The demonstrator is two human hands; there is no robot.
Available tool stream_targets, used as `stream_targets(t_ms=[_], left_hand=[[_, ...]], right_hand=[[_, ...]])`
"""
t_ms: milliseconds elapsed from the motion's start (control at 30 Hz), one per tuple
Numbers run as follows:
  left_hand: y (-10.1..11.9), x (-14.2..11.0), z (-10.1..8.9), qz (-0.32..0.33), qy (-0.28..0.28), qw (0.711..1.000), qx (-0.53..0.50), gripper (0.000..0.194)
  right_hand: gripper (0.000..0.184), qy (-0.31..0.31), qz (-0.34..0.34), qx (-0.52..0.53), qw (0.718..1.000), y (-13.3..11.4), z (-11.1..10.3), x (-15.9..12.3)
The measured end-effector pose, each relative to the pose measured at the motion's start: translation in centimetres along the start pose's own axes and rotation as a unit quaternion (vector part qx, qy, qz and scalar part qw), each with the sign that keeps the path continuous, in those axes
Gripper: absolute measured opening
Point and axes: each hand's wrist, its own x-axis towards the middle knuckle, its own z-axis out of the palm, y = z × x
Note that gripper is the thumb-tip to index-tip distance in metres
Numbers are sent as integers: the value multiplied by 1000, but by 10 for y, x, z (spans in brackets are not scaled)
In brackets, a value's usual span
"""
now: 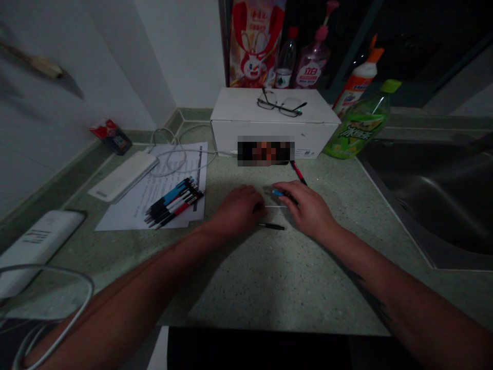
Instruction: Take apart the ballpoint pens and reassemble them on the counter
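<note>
Both hands rest on the green speckled counter (269,277) near its middle. My left hand (236,209) is curled, fingertips pinching the end of a thin white pen refill (276,206). My right hand (308,208) is closed round a blue pen barrel (278,193), and the refill spans the gap between the two hands. A small black pen part (271,226) lies on the counter just below the hands. A red pen (298,173) lies beyond my right hand. Several pens (175,202) lie bunched on a sheet of paper (154,198) to the left.
A white box (246,110) with glasses (281,104) on it stands behind the hands. Bottles (356,126) stand at the back right beside a steel sink (435,190). A white power bank (125,176), cables (175,151) and a white device (36,244) lie at the left.
</note>
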Motion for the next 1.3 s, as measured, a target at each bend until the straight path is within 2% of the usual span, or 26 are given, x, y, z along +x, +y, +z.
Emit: stream_targets(t_ms=[100,333,467,633,733,933,1033,1133,1300], left_hand=[[2,1,0,-5,-20,999,31,10],[5,0,-1,-51,4,998,40,8],[4,1,-1,-69,-12,996,59,13],[1,1,4,-53,-5,996,72,20],[-1,0,6,-69,19,996,49,20],[-7,-1,2,-70,146,987,3,14],[-9,-2,-1,-74,184,980,2,14],[-10,-2,-2,-82,192,978,8,15],[-9,-1,-1,-82,167,983,12,15]], right_hand=[[27,0,-4,-1,1000,0,0,0],[32,5,-21,2,1000,-1,0,-1],[31,-1,-40,11,999,-1,0,-1],[30,10,-4,-17,1000,0,0,0],[34,40,29,-47,998,5,-1,0],[31,71,43,-73,994,14,-6,-1],[31,75,44,-70,994,14,-8,-1],[32,76,46,-65,994,13,-7,-2],[32,55,39,-59,996,11,-5,-2]])
